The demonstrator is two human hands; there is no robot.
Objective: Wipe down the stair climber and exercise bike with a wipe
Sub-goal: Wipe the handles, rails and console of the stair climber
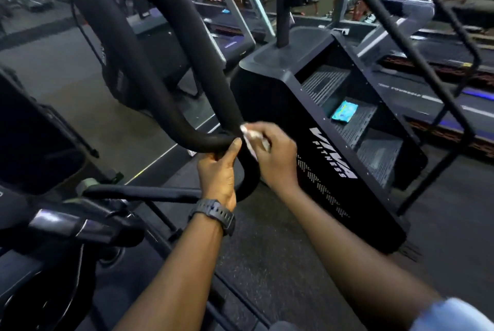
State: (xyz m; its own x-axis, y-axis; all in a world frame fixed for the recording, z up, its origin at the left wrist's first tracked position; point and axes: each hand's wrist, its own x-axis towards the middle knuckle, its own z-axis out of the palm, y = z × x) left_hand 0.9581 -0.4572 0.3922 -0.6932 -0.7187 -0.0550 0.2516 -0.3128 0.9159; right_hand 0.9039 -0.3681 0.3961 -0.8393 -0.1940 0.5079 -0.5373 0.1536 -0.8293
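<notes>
A thick black padded handlebar (165,68) of the exercise bike curves down through the middle of the head view. My left hand (217,170), with a dark watch on the wrist, grips the lower bend of that bar from below. Right beside it my right hand (275,155) pinches a white wipe (250,139) against the bar's end. The black stair climber (328,159) stands just to the right, its ribbed steps showing. A blue wipe packet (344,110) lies on one of its steps.
The bike's frame and a thin black bar (141,193) fill the lower left. Treadmills (230,33) line the back, and another runs along the right. The stair climber's black rails (417,44) slant across the upper right. Dark speckled gym floor (267,263) lies below my arms.
</notes>
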